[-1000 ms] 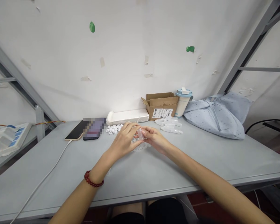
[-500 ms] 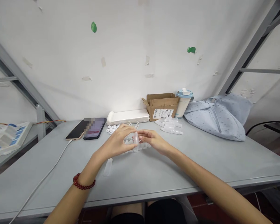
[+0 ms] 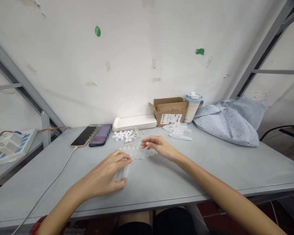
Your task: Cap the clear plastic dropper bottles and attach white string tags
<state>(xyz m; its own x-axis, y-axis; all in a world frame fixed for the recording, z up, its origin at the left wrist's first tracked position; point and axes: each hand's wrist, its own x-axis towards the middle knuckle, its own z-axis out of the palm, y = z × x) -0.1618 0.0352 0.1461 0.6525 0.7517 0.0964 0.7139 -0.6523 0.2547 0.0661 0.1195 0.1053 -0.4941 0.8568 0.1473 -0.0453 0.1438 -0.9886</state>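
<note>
My left hand point(image 3: 109, 173) is low over the table, its thumb and fingers at the two ends of a clear plastic tube point(image 3: 125, 170). Another clear tube lies under or beside that one, partly covered by the hand. My right hand point(image 3: 160, 147) hovers with loosely bent fingers, apparently empty, over a row of clear tubes point(image 3: 137, 154) with pointed tips. Part of the row is hidden behind this hand. Just beyond lie a heap of small white caps point(image 3: 122, 135) and a tangle of thin white cords point(image 3: 138, 133).
More clear tubes point(image 3: 178, 131) lie in front of an open cardboard box point(image 3: 172, 109). A lidded cup point(image 3: 193, 109) and a blue cloth bag point(image 3: 227, 125) stand to the right. White flat packs point(image 3: 134, 122) and two phones point(image 3: 80, 137) are at the back left.
My left hand has come down and left with the tube, away from the right hand, to the tube lying on the table. The right hand has stayed nearly in place.
</note>
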